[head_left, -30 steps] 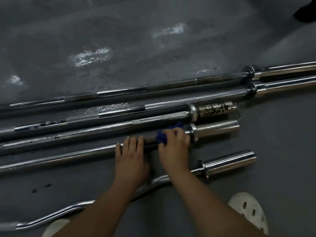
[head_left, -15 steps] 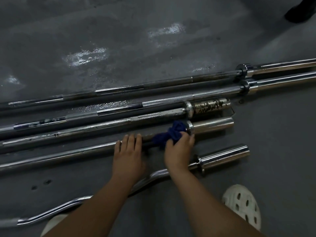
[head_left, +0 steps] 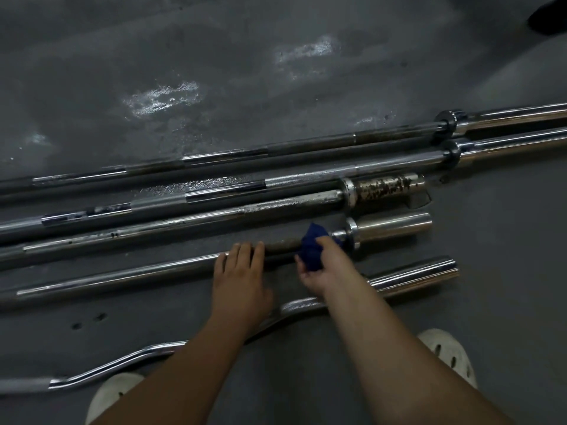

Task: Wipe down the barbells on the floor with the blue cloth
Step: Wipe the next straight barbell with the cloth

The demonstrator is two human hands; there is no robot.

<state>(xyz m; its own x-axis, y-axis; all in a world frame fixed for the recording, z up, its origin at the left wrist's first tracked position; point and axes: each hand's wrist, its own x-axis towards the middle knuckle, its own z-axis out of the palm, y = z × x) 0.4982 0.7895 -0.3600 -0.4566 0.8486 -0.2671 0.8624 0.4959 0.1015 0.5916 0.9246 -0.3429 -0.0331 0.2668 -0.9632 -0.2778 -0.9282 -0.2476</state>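
Five bars (head_left: 306, 177) are laid side by side on one grey floor (head_left: 306, 26), running left to right on a slight slant. Four are straight and one is curved.

Counted from the far side:
- Bar 1 (head_left: 306, 145) and bar 2 are the longest. Each has one dark collar, and both sleeves are cut off by the right edge.
- Bar 3 (head_left: 276, 207) ends in one rust-spotted sleeve (head_left: 383, 187).
- Bar 4 (head_left: 122, 276) ends in one clean sleeve (head_left: 392, 227).
- The curved bar (head_left: 303, 303) lies nearest and is partly hidden under two forearms.

Two shiny patches (head_left: 162, 98) are seen on the floor beyond the bars. One dark object (head_left: 549, 16) is cut off at the top right corner and can't be identified.

Two hands are on bar 4. The left hand (head_left: 241, 280) is laid flat over the shaft, fingers straight, with nothing gripped. The right hand (head_left: 328, 268) is closed round the one blue cloth (head_left: 310, 246).

The cloth is bunched and held against the bar 4 shaft, just beside the sleeve collar.

Two white perforated shoes (head_left: 451, 354) are seen at the bottom edge, one on each side of the forearms.

Two small dark spots (head_left: 89, 322) are on the floor between bar 4 and the curved bar.
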